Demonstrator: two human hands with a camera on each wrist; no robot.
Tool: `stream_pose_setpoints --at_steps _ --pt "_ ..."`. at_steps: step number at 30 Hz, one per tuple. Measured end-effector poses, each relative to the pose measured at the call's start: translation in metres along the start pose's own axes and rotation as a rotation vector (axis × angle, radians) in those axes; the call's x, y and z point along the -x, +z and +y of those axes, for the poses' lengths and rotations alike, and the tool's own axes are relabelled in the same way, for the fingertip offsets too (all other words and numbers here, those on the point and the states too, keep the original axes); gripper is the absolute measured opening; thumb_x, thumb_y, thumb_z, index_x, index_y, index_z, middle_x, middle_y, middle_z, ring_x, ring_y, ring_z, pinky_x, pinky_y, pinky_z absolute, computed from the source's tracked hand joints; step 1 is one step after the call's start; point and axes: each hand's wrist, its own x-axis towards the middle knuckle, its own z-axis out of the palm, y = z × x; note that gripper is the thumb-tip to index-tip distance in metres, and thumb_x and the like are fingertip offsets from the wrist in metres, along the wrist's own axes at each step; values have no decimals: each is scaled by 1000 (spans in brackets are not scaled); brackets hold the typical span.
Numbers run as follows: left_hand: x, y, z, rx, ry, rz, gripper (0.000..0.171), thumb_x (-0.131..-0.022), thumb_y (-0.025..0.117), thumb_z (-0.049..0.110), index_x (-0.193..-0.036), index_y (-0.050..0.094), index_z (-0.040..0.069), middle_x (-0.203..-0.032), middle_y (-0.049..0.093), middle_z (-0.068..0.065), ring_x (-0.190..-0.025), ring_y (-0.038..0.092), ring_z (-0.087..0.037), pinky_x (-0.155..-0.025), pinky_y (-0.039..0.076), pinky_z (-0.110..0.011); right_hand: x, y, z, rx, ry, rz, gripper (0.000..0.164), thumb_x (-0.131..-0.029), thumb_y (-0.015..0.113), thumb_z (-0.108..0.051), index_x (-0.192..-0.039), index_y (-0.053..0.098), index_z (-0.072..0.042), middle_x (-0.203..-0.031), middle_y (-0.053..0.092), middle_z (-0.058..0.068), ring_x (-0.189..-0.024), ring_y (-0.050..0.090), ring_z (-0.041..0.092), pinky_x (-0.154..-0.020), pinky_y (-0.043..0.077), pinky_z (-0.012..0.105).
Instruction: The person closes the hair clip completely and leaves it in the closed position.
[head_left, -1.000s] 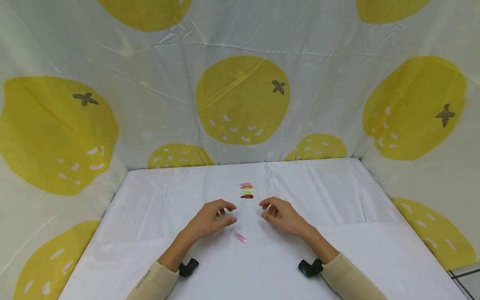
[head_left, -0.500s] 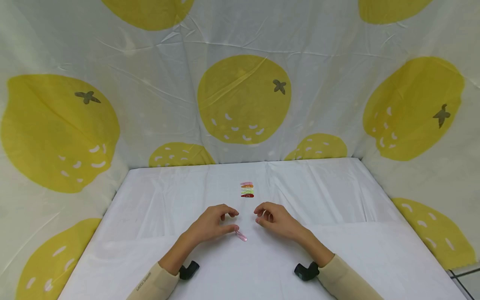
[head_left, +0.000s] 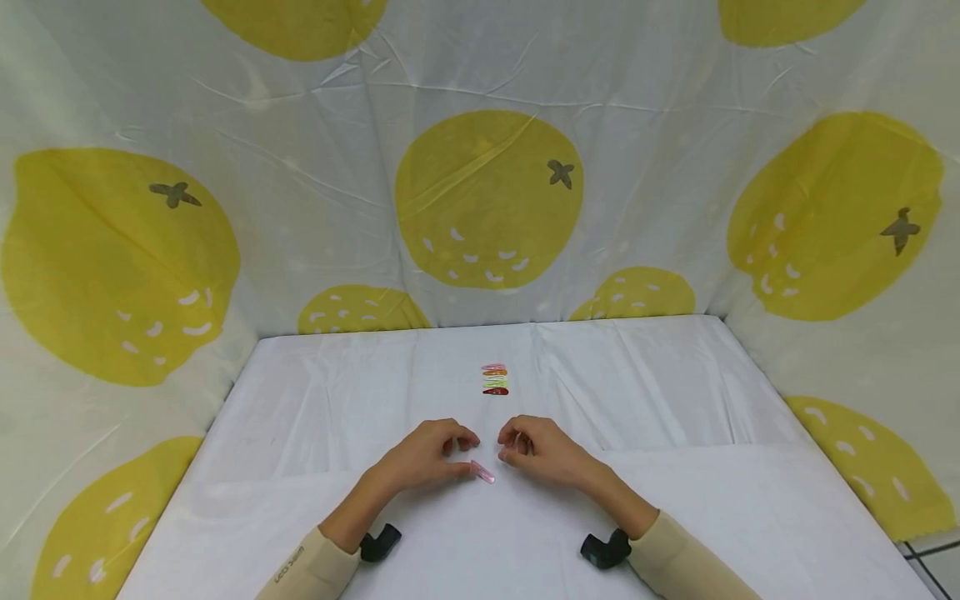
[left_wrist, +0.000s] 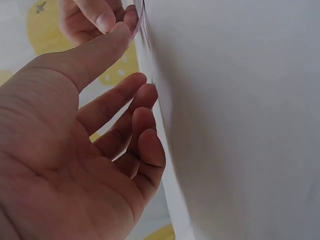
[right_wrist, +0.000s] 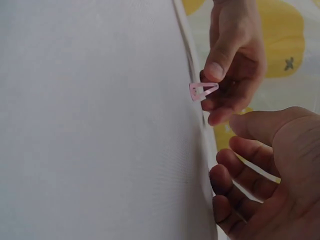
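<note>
A pink snap hair clip (head_left: 483,472) is at the near middle of the white-covered table. The thumb tip of my left hand (head_left: 427,454) touches one end of it, with the other fingers loosely bent and apart from the thumb, as the left wrist view shows. Whether the clip lies flat or is slightly tipped, I cannot tell. Just right of the clip is my right hand (head_left: 543,450), its fingers relaxed and nothing held. In the right wrist view the clip (right_wrist: 195,92) shows its triangular frame beneath the left thumb.
Farther back on the table (head_left: 360,392), several hair clips (head_left: 495,379) in pink, orange, yellow-green and red lie in a neat stacked row. A white curtain (head_left: 315,183) printed with yellow fruit rises along the back and sides. Both wrists carry black cameras (head_left: 381,542).
My left hand has come slightly nearer, and its thumb now touches the pink hair clip. My right hand has moved left and nearer, closing in on the clip.
</note>
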Motion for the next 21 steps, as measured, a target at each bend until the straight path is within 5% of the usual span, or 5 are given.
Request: stream_pose_setpoints --at_steps 21 --pt "-4 8 1 51 64 -19 18 -90 81 28 -106 79 18 -85 65 13 -76 59 -11 -68 47 -19 -3 17 -8 127 -38 -13 25 -86 83 -40 -102 74 -24 -91 64 -11 -86 57 6 -79 47 21"
